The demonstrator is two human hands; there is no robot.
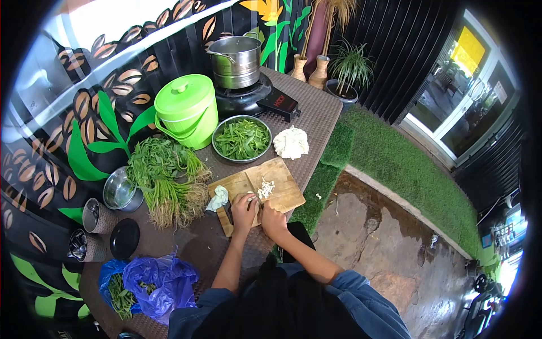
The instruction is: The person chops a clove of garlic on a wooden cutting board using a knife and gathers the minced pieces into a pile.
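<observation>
On the wooden cutting board [282,178], my left hand [244,208] has its fingers curled over a small pale piece of vegetable, mostly hidden beneath them. Close beside it, my right hand [273,219] is closed in a fist around a knife [260,208], of which only a thin dark part shows between the hands. Chopped white bits [266,187] lie on the board just beyond my fingers. A crumpled pale green-white wrapper or leaf [218,198] rests at the board's left side.
Behind the board stand a bowl of cut greens [243,139], a white crumpled cloth [291,142], a green lidded bucket [187,110] and a steel pot [235,62] on a stove [243,100]. Rooted greens [169,181], a metal bowl [122,190] and blue plastic bags [161,285] lie left.
</observation>
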